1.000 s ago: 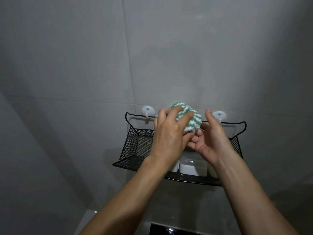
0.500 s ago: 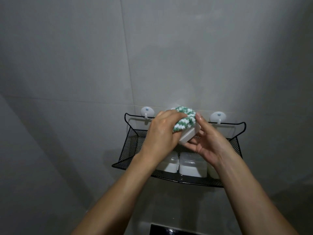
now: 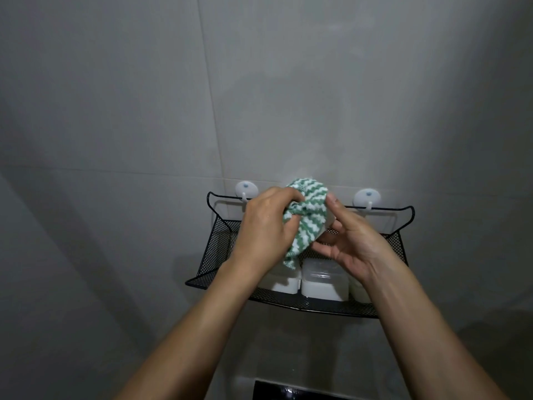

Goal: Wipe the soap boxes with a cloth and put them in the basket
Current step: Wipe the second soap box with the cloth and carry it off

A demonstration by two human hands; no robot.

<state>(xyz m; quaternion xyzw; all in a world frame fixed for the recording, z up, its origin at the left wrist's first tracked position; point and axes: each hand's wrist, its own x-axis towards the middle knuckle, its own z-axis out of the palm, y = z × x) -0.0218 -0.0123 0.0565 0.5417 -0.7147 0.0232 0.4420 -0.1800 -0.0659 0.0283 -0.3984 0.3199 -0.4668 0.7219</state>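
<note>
Dim, grey light falls from above, brightest on the pale tiled wall (image 3: 288,82). Corners darken; soft shadows spread lower left. Wide-angle bending curves the edges.

Basket's (image 3: 220,249) left end free beside boxes (image 3: 321,284)

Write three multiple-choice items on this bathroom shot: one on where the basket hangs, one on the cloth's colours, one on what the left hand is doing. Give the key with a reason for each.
1. Where does the black mesh basket hang?
A. From two white hooks on the tiled wall
B. From a door handle
C. On the floor

2. Which colours has the cloth?
A. Red and black
B. Green and white
C. Plain yellow

3. What is the left hand doing?
A. Hanging idle and open
B. Gripping the bunched cloth
C. Holding the basket rim

Key: 1 A, its top wire sits on a white hook at each end. 2 B, zigzag green and white stripes show. 3 B, its fingers curl round the cloth, pressed on the soap box that the right hand holds.
</note>
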